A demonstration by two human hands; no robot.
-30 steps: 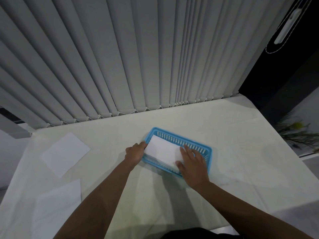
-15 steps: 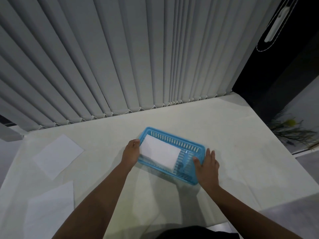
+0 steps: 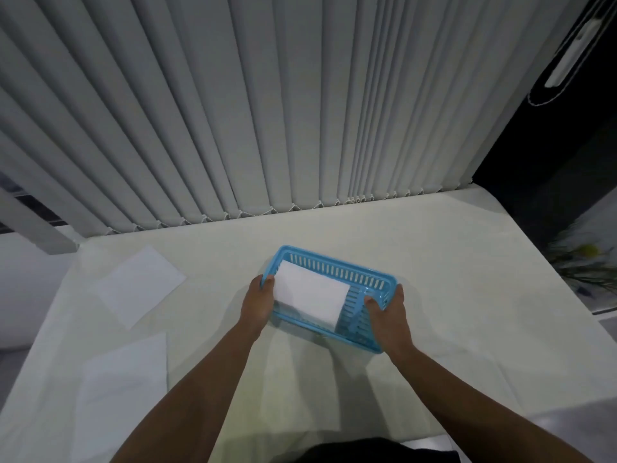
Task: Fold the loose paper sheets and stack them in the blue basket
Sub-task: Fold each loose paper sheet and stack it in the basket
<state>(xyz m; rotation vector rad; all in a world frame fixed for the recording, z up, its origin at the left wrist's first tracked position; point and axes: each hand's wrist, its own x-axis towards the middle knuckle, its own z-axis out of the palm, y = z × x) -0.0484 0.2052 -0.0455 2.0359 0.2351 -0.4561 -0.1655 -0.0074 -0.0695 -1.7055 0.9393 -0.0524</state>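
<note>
A blue slotted basket (image 3: pixel 337 269) sits on the pale table, turned at a slant. Folded white paper (image 3: pixel 309 297) lies inside, filling its left part. My left hand (image 3: pixel 256 304) grips the basket's left end, fingers curled over the rim. At the right end my right hand (image 3: pixel 389 314) holds the basket, thumb inside and fingers around the outer corner. Two loose flat sheets lie to the left: one further back (image 3: pixel 137 287), one nearer the front edge (image 3: pixel 125 385).
Grey vertical blinds (image 3: pixel 267 111) hang along the table's far edge. The table (image 3: pixel 467 295) ends at the right by a dark gap, with a plant (image 3: pixel 587 262) beyond. The table's left edge runs just past the loose sheets.
My right hand left the top of the folded paper, slid right and took hold of the basket's right end. The left hand stayed on the left end.
</note>
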